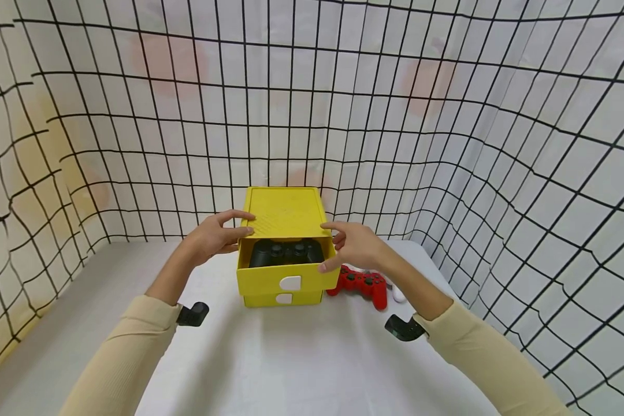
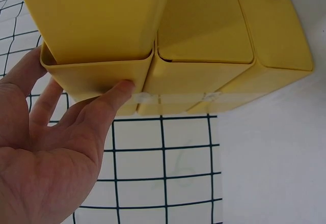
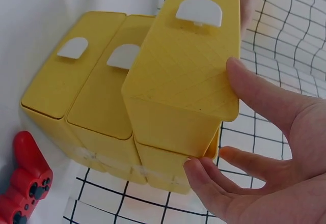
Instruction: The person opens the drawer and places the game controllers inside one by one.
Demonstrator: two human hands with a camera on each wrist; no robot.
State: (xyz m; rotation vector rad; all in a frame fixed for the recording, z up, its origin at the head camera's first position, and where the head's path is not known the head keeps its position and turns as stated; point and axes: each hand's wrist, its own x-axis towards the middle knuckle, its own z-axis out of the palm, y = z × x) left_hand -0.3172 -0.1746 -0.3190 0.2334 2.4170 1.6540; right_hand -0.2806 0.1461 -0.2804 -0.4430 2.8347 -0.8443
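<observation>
A yellow drawer cabinet (image 1: 286,209) stands on the table, its top drawer (image 1: 262,281) pulled partly out toward me. Inside that drawer lies a black game controller (image 1: 286,253). My left hand (image 1: 211,237) touches the cabinet's left side and top edge, its fingers spread along the wall (image 2: 91,76). On the other side, my right hand (image 1: 357,247) rests its thumb on the front corner of the pulled-out drawer (image 3: 183,76), with an index finger on the cabinet's top edge. The right wrist view shows other fingers against the cabinet's side. White tab handles (image 3: 199,11) mark the drawer fronts.
Right of the cabinet, a red game controller (image 1: 361,282) lies on the white table (image 1: 312,358). A white object (image 1: 398,294) sits partly hidden behind it and my right forearm. Black netting (image 1: 291,118) over pale cloth walls surrounds the table's back and sides.
</observation>
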